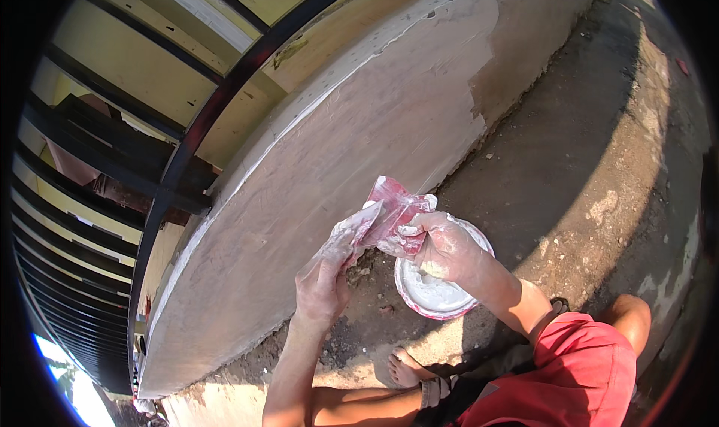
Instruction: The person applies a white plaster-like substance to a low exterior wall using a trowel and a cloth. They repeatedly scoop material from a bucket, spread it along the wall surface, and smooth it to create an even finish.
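Both my hands are raised in front of me, dusted with white paste. My left hand (323,283) grips the left side of a thin, flat red sheet (404,208), smeared white and bent; whether it is one piece or two overlapping cannot be told. My right hand (447,249) pinches its right side between thumb and fingers. Right below the right hand is a round bucket (399,286) with a reddish outer edge, holding thick white paste (438,294). My right forearm partly covers the bucket.
A low grey plastered wall (299,187) curves across the view, with a darker patch (517,60) at its far end. Black metal railings (180,165) stand left, above the wall. Rough ground (554,150) lies to the right, partly sunlit. My bare foot (408,368) is near the bucket.
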`<state>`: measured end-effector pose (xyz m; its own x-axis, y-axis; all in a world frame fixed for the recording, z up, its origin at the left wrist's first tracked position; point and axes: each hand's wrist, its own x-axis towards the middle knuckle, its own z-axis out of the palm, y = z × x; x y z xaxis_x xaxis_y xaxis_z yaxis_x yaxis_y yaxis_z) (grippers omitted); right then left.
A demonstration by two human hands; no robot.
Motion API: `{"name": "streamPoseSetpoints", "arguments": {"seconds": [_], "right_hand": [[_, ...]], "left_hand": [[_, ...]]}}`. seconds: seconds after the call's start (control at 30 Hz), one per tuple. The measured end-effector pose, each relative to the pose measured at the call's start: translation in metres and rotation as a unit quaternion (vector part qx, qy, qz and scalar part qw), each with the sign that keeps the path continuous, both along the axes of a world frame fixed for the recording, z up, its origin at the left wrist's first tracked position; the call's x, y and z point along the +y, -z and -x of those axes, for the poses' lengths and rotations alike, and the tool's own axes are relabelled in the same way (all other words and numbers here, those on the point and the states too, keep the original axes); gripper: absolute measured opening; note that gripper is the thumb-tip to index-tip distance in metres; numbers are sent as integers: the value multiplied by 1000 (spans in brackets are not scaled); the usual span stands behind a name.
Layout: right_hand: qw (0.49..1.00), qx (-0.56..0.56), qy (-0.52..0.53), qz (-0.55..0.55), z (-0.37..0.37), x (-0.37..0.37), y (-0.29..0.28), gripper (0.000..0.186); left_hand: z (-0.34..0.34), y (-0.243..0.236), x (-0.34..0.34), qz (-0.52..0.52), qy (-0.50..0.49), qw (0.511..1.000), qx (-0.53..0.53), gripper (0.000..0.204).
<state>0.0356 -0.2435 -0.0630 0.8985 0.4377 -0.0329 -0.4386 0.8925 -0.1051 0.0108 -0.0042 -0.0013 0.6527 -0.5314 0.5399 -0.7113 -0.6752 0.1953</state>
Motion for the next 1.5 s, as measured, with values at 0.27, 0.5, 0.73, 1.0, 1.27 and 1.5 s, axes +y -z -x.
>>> {"name": "streamPoseSetpoints", "arguments": {"seconds": [0.27,0.5,0.73,1.0,1.27,1.5], "right_hand": [[572,-209,525,595,-101,-88,-24,44],[221,-198,534,792,-216,-151,-47,78],[176,-349,451,802,-152,-52,23,75],[322,-101,588,735,-178,-211,-40,69],[396,-85,416,814,-193,-173,-93,59],[336,-232,407,817,-130,-26,-51,71]], "left_hand": [[13,-3,1,105,-200,972,69,22],[16,-7,-5,137,-188,970,76,22],[8,1,-3,119,-189,972,70,22],[11,-1,0,161,-205,959,107,25],[18,-6,6,167,-210,958,102,25],[11,-1,0,179,-197,957,115,24]]}}
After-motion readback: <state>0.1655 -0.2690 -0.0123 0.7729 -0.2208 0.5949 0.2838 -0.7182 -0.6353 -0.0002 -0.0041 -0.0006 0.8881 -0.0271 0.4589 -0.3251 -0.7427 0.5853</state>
